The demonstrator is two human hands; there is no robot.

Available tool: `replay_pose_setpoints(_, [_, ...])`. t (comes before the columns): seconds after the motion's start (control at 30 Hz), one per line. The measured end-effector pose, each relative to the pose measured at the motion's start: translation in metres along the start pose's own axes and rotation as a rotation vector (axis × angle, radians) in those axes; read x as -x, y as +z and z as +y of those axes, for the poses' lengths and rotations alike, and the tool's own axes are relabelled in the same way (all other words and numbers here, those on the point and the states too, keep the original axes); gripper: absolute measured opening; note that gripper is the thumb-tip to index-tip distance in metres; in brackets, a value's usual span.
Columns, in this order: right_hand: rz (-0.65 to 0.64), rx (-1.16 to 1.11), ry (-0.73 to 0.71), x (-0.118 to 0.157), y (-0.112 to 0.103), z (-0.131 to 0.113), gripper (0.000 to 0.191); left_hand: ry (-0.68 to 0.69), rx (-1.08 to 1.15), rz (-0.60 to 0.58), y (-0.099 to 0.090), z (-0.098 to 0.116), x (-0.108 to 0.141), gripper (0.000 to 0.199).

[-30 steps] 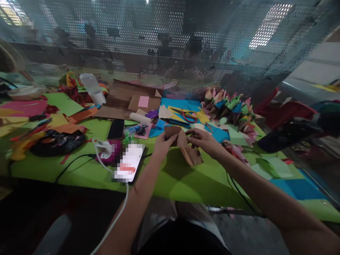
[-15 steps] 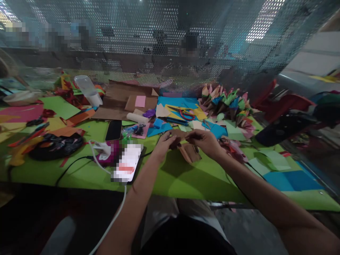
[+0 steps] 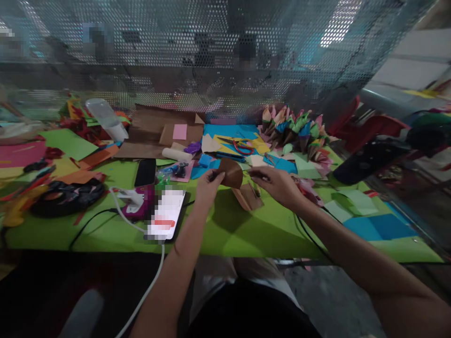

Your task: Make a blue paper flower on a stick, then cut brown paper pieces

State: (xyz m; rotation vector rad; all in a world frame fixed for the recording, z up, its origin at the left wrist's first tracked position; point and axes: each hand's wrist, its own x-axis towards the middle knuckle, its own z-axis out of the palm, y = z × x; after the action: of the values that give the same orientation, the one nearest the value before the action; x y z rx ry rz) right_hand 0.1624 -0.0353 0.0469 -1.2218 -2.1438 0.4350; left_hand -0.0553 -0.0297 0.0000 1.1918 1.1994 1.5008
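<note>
My left hand (image 3: 207, 185) is closed on the edge of a brown paper piece (image 3: 231, 173) with a rounded side, raised over the green tabletop. To the right of that paper, apart from it, is my right hand (image 3: 276, 184), its fingers drawn together in a pinch; whether something small sits between them I cannot make out. Below and between the hands lies a folded brown paper (image 3: 249, 197) on the table. Behind them are scissors with red handles (image 3: 244, 147) on yellow and blue paper.
Left of my forearm lie a lit phone (image 3: 166, 215), a purple power adapter (image 3: 139, 204) with cables, and a dark phone (image 3: 145, 172). Paper flowers in brown cones (image 3: 294, 129) stand at the back right. A dark bottle (image 3: 366, 162) lies at the right.
My hands have moved apart. The brown paper, formerly between both hands, now shows its broad face in my left hand alone. The view has shifted slightly.
</note>
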Motion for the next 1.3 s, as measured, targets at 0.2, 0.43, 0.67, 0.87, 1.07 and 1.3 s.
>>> replay_pose_setpoints(0.2, [-0.514,0.299,-0.198,0.044,0.018,-0.019,0.039,-0.063,0.109,0.081,-0.002,0.001,-0.002,0.021])
replay_pose_setpoints(0.43, [-0.538,0.310,-0.269,0.018,0.057,-0.029,0.062,-0.098,0.141,0.102,-0.004,0.003,0.000,0.033])
replay_pose_setpoints(0.67, [-0.398,0.151,-0.138,-0.011,0.055,-0.014,0.036,-0.116,0.156,0.111,-0.008,-0.001,0.000,0.037])
replay_pose_setpoints(0.87, [-0.048,-0.386,0.188,0.001,0.033,0.015,0.032,-0.174,0.169,0.065,0.011,-0.005,0.016,0.043])
replay_pose_setpoints(1.07, [0.007,-0.647,0.323,0.004,0.019,0.031,0.030,-0.243,0.042,-0.193,0.013,0.000,0.054,0.040])
replay_pose_setpoints(1.3, [-0.262,-0.558,0.186,-0.003,0.000,0.034,0.020,0.247,-0.582,-0.178,-0.012,0.020,0.073,0.016])
